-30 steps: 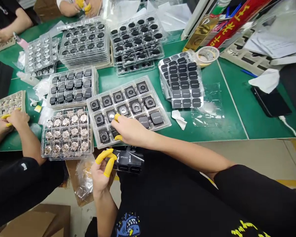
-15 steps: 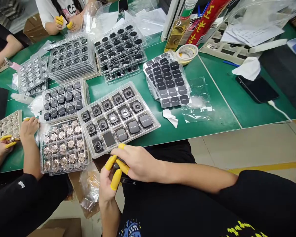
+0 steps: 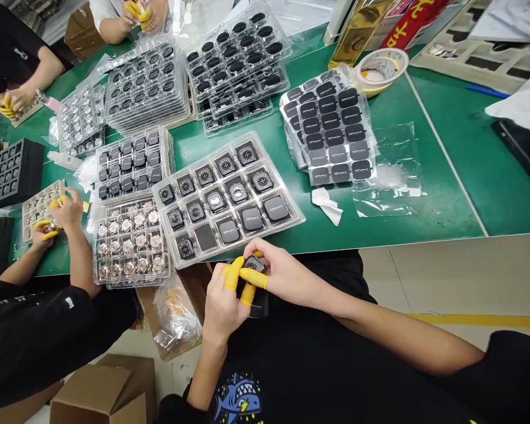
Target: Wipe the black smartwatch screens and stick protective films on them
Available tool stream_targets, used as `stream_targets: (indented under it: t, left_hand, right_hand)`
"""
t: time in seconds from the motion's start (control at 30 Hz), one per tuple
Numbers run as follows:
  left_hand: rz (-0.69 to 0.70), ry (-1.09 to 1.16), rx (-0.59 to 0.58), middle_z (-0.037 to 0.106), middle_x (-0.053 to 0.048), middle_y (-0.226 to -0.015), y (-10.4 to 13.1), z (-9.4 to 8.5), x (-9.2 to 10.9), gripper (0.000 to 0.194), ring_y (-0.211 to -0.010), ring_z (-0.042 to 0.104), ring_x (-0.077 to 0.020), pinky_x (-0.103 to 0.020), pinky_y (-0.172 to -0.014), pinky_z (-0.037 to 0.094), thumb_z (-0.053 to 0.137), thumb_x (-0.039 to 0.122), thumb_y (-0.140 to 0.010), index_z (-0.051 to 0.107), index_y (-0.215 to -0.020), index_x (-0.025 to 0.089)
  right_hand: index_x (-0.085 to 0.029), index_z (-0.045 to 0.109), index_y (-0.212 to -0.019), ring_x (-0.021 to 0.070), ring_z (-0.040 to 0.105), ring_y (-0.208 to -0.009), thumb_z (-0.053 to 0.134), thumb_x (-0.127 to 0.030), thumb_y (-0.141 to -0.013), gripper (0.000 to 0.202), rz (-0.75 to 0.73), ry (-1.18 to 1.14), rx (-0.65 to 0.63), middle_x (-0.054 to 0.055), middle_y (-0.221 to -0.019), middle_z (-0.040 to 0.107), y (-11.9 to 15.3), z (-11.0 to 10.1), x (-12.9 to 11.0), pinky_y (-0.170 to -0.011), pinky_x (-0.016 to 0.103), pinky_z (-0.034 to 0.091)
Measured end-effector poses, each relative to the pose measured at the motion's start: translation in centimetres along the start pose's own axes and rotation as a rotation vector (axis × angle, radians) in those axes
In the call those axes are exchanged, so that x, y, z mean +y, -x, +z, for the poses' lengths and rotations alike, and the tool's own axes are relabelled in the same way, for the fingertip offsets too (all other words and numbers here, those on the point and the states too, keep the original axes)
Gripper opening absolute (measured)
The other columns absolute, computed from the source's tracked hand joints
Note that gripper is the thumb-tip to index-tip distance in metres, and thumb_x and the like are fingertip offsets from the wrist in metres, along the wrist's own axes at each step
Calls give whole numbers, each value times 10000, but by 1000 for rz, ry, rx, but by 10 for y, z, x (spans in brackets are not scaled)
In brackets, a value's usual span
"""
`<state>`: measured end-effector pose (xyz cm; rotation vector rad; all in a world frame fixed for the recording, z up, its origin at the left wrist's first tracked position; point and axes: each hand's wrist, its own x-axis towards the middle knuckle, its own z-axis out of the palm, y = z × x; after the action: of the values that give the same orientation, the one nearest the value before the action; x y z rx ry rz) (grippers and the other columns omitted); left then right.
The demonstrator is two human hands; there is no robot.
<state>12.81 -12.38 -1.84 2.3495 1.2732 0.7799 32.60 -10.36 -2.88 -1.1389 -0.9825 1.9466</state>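
Observation:
Just off the table's front edge, my left hand point(image 3: 224, 297) and my right hand point(image 3: 282, 272) meet around a dark square watch body point(image 3: 255, 264). Yellow finger cots cover several fingertips on both hands. Both hands grip the watch body, its back partly showing between the fingers. Below them a black square piece point(image 3: 259, 306) shows in part; what holds it is unclear. Beyond my hands lies a clear plastic tray point(image 3: 189, 259) of watch bodies, some face down, others topped with a grey square label. One pocket in its front row holds only a flat dark square.
Sheets of black square stickers point(image 3: 329, 138), tape point(image 3: 380, 68) and a crumpled tissue point(image 3: 327, 205) lie right of the tray. Stacked trays point(image 3: 143, 88) stand behind and left. Co-workers' hands work at the left, beside a tray of round watches point(image 3: 128, 241). An open box is below.
The view has shifted, so the table contents appear elsewhere. My hands have turned the watch body, and its back now shows between the fingers.

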Motion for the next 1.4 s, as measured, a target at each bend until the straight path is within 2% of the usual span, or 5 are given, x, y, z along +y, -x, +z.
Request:
stream_targets:
  t: [0.57,0.7,0.77,0.9,1.4]
  left_hand:
    - [-68,300,89,758,-40,-809,-5,8,2,100,-716,669,-195,-329,-627,574,788,299,-1035,821,-1101,231]
    - [-128,353,113,794,-45,-827,1,7,3,109,-711,675,-179,-311,-640,580,813,286,-1027,850,-1110,226]
    - [-154,374,136,792,-43,-810,4,6,4,114,-702,666,-174,-305,-643,580,826,286,-1020,860,-1110,224]
    - [-184,387,156,786,-47,-801,12,3,4,112,-695,653,-168,-294,-629,569,830,274,-1016,861,-1106,214]
    - [-166,400,174,770,-45,-806,15,-2,-6,118,-692,654,-146,-265,-628,573,824,280,-1034,841,-1083,175]
  right_hand:
    - [-255,599,-1035,175,545,-721,751,-724,-964,498,-21,218,-77,-11,-848,622,11,-13,-6,-637,314,463]
    - [-246,654,-1261,342,679,-1148,655,-629,-1063,431,-391,726,313,155,-1228,722,-9,-26,-22,-1025,517,571]
    - [-234,618,-1404,445,552,-1470,652,-579,-1066,484,-495,955,455,231,-1514,629,-30,-26,-24,-1235,651,451]
    - [-233,494,-1615,501,253,-1720,630,-530,-1072,633,-465,1249,418,253,-1740,439,-64,-21,-11,-1323,779,302]
    - [-247,158,-1829,577,15,-1773,705,-691,-1020,1072,-327,1339,187,263,-1867,257,-77,-32,-12,-1289,973,92]
